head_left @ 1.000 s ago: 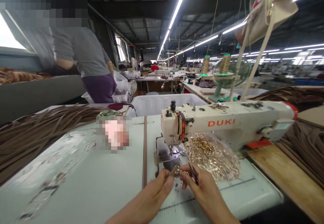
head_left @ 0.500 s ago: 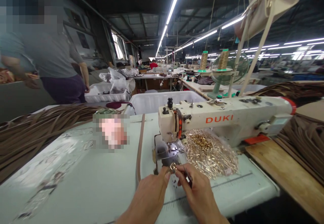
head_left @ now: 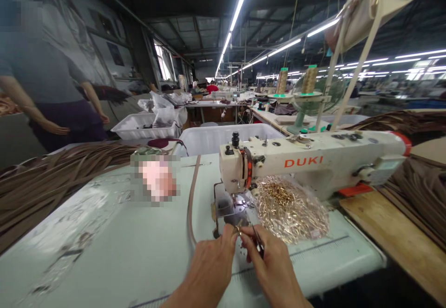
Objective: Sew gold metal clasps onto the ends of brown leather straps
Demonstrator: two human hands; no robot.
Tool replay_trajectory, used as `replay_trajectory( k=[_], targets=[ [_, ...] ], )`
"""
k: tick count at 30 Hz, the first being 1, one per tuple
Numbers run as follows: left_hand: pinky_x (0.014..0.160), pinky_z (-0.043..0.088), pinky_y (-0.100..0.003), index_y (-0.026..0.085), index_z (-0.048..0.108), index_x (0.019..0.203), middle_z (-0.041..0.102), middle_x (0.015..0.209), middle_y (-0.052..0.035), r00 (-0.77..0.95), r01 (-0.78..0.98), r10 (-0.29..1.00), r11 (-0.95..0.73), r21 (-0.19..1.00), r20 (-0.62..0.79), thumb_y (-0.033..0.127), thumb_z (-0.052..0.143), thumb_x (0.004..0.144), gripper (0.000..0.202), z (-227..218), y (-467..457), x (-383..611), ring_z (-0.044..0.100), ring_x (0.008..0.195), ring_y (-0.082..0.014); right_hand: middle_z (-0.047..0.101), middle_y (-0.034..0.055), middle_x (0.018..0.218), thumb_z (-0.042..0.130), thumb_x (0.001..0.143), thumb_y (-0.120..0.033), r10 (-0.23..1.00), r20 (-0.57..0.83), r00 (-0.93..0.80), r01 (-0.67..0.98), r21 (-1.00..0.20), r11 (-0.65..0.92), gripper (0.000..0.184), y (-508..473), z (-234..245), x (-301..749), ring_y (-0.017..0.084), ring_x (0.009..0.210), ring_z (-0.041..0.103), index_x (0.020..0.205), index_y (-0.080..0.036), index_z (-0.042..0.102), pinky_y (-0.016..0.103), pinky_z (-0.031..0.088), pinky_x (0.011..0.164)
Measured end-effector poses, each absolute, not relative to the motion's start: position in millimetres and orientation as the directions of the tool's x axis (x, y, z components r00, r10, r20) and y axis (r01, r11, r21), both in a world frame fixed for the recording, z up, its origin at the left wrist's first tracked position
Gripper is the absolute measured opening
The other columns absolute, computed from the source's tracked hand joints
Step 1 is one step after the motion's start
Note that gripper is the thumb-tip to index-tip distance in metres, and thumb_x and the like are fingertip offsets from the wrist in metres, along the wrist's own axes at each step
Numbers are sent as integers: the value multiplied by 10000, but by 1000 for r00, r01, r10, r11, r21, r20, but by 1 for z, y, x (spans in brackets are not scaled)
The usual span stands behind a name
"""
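Note:
My left hand [head_left: 212, 261] is closed in a pinch in front of the sewing machine's needle area. A narrow brown strap [head_left: 191, 201] runs down the table to this hand and passes out of sight behind it. At the meeting fingertips shows a small gold metal ring [head_left: 238, 229], partly covered. My right hand [head_left: 270, 257] pinches the ring from the other side. Tucked in that hand's curled fingers are dark, slim thread snips [head_left: 258, 240]. Just beyond the hands stands the white sewing machine [head_left: 272, 161], its lamp lit over the needle plate.
A clear bag of gold metal hooks [head_left: 292, 215] lies under the machine arm. Brown straps are heaped at left [head_left: 59, 173] and right [head_left: 418, 196]. White bins [head_left: 223, 136] stand behind the table. A person [head_left: 52, 80] stands at far left.
Both hands stay together at the ring, which has turned and is now more hidden by the fingers. The person at left has moved further left.

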State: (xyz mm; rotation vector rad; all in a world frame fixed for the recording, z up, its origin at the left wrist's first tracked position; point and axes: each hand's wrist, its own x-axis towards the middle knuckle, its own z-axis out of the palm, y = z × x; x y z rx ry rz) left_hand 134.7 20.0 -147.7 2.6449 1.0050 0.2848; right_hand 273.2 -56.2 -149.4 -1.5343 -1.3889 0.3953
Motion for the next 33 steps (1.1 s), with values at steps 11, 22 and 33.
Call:
replay_trajectory(
  k=[11, 22, 33],
  targets=[
    [921, 394, -279, 258, 493, 1196, 592, 1152, -10, 891, 318, 454, -611, 725, -8, 287, 409, 986, 228, -113, 38, 114, 540, 1072, -190, 553, -31, 713, 460, 956, -246, 955, 232, -185, 559, -774, 297, 210, -45, -127, 316, 128, 673, 534, 871, -207, 649, 226, 367, 641],
    [797, 395, -251, 206, 491, 929, 541, 943, -6, 885, 309, 454, -740, 597, 104, 165, 348, 993, 161, -124, 31, 122, 543, 878, -157, 670, -35, 711, 471, 949, -220, 967, 130, -218, 589, -773, 237, 228, -50, -117, 320, 151, 725, 636, 818, -219, 658, 237, 418, 721],
    [687, 398, -208, 227, 566, 1042, 588, 744, 54, 779, 351, 615, -590, 727, 122, 171, 551, 901, 153, -131, 31, 127, 566, 688, -123, 614, -24, 694, 538, 932, -277, 965, 262, -32, 725, -659, 203, 181, -55, -140, 309, 145, 674, 577, 785, -192, 598, 241, 369, 631]
  ],
)
